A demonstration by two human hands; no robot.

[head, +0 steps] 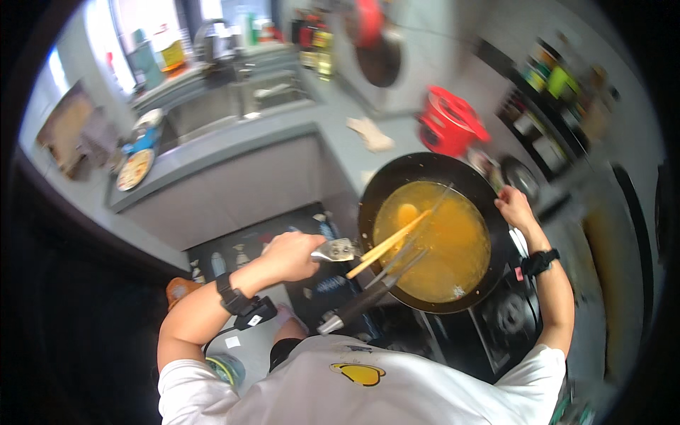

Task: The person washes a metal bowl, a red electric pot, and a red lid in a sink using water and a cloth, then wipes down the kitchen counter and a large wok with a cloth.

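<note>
A black wok holds yellow-orange liquid with a round yellowish piece near its left side. My left hand is closed around the wok's long handle. On the wok's far right rim, my right hand grips the edge or a small handle there; which one is not clear. A pair of wooden chopsticks leans in the wok over its left rim. Beside them, a spatula with a dark handle rests with its metal end in the liquid.
The stove lies below and right of the wok. Behind it on the counter stand a red lidded pot and a pale cloth. A sink and a plate of food are at the left. Bottles and a shelf line the walls.
</note>
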